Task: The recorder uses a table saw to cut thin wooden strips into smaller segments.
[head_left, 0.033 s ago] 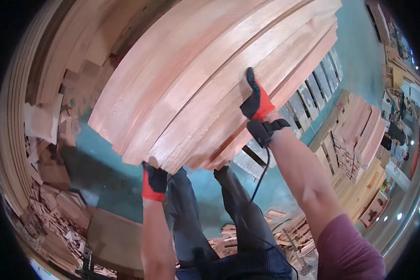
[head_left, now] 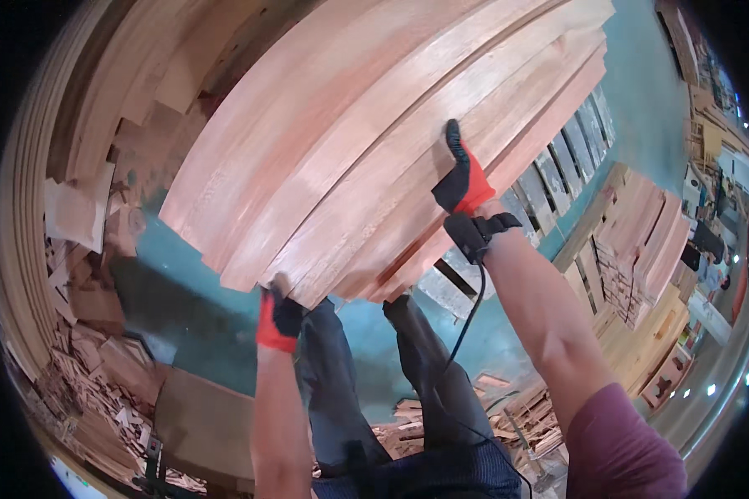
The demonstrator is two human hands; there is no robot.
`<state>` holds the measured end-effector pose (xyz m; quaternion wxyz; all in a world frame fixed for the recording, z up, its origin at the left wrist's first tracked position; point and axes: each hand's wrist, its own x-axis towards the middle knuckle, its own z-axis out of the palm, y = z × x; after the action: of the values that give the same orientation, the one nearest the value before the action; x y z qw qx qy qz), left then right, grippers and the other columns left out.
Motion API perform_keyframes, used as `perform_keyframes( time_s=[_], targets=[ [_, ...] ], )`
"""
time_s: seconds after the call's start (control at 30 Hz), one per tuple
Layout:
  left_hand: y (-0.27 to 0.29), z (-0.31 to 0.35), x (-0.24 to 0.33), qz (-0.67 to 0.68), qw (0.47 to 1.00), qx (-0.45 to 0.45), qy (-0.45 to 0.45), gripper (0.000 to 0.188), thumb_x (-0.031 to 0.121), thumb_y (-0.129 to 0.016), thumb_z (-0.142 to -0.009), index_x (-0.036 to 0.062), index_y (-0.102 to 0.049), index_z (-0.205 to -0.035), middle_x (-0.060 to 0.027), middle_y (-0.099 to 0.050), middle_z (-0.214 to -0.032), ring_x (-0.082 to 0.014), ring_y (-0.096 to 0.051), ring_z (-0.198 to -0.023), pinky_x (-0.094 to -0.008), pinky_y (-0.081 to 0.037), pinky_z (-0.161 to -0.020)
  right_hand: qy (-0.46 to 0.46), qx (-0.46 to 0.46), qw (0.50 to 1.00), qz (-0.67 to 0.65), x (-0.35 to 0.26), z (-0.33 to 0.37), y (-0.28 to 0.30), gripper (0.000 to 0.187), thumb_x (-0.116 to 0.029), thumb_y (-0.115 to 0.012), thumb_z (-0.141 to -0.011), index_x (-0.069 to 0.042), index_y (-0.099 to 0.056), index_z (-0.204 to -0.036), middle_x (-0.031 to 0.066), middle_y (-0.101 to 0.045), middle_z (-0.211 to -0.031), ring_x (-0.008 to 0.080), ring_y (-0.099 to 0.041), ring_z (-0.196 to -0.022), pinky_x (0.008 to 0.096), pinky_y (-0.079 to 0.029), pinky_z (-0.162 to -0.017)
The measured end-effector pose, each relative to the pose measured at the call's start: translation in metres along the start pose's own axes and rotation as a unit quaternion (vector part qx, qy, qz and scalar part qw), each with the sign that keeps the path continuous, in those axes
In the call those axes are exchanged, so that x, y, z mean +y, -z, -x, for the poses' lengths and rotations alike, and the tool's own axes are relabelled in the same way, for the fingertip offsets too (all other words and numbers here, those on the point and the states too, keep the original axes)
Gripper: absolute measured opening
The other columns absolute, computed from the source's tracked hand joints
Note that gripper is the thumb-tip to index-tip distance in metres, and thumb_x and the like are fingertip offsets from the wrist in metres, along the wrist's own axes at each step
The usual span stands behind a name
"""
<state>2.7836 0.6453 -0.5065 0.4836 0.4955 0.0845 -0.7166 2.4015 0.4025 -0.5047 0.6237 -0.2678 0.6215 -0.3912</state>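
A stack of long, pale reddish wooden boards (head_left: pixel 333 158) lies in front of me, side by side and layered, their near ends uneven. My left hand (head_left: pixel 281 318), in a red and black glove, is closed on the near end of one board, its thumb over the top. Farther up, my right hand (head_left: pixel 464 179), gloved the same way, grips a board near the stack's right side. Its thumb stretches along the upper face, while its other fingers are mostly hidden. A black strapped device (head_left: pixel 474 235) with a cable sits on my right wrist.
A slatted pallet (head_left: pixel 558 170) shows beneath the boards on the right, with another board stack (head_left: pixel 632 233) beyond it. Long timber (head_left: pixel 37 208) lines the left. Wood offcuts (head_left: pixel 108 416) lie at the lower left, and more scraps (head_left: pixel 524 424) behind my legs.
My left hand has moved slightly up and right, and its thumb shows more over the board's end. The boards and my right hand have shifted slightly to the right.
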Motion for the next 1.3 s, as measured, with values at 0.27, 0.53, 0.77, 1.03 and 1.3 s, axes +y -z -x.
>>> perform_keyframes(
  time_s=[0.27, 0.53, 0.77, 1.03, 1.3],
  targets=[
    [-0.015, 0.013, -0.021, -0.017, 0.993, 0.090, -0.074, 0.041, 0.011, -0.070, -0.097, 0.0035, -0.058, -0.136, -0.0079, -0.063, -0.131, -0.0190, -0.064, -0.111, -0.0395, -0.053, -0.100, 0.002, 0.008, 1.000, 0.024, 0.001, 0.019, -0.001, 0.068, -0.045, -0.068, -0.101, -0.010, -0.047, -0.155, 0.0040, -0.052, -0.154, 0.0208, -0.047, -0.141, 0.0388, -0.038, -0.118],
    [-0.064, 0.084, -0.037, -0.172, 0.976, 0.103, -0.091, 0.058, 0.002, -0.068, -0.094, -0.0004, -0.047, -0.147, -0.0120, -0.061, -0.137, -0.0231, -0.063, -0.121, -0.0358, -0.049, -0.108, -0.147, 0.062, 0.952, -0.261, -0.064, 0.069, -0.014, 0.057, -0.045, -0.073, -0.097, -0.013, -0.059, -0.142, 0.0012, -0.064, -0.137, 0.0233, -0.057, -0.128, 0.0447, -0.043, -0.113],
    [-0.074, 0.082, 0.007, -0.100, 0.984, 0.099, -0.106, 0.053, 0.008, -0.072, -0.093, 0.0016, -0.053, -0.142, -0.0092, -0.062, -0.135, -0.0207, -0.061, -0.122, -0.0359, -0.047, -0.107, -0.152, 0.051, 0.956, -0.246, -0.065, 0.057, -0.017, 0.058, -0.041, -0.072, -0.099, -0.013, -0.056, -0.146, -0.0017, -0.061, -0.142, 0.0201, -0.053, -0.134, 0.0396, -0.038, -0.118],
    [-0.090, 0.090, 0.025, -0.071, 0.986, 0.035, -0.146, 0.080, 0.002, -0.077, -0.085, 0.0004, -0.037, -0.155, -0.0119, -0.055, -0.144, -0.0226, -0.058, -0.127, -0.0359, -0.051, -0.106, -0.136, 0.078, 0.965, -0.209, -0.075, 0.076, -0.035, 0.061, -0.047, -0.073, -0.096, -0.016, -0.054, -0.146, 0.0004, -0.060, -0.143, 0.0229, -0.055, -0.132, 0.0520, -0.042, -0.113],
    [-0.099, 0.077, 0.038, -0.101, 0.984, 0.092, -0.118, 0.090, -0.006, -0.079, -0.077, -0.0010, -0.035, -0.155, -0.0146, -0.053, -0.142, -0.0237, -0.056, -0.128, -0.0355, -0.050, -0.107, -0.220, 0.025, 0.959, -0.176, -0.092, 0.081, -0.046, 0.073, -0.057, -0.076, -0.091, -0.018, -0.050, -0.147, 0.0090, -0.060, -0.142, 0.0292, -0.055, -0.133, 0.0604, -0.042, -0.110]
  ],
)
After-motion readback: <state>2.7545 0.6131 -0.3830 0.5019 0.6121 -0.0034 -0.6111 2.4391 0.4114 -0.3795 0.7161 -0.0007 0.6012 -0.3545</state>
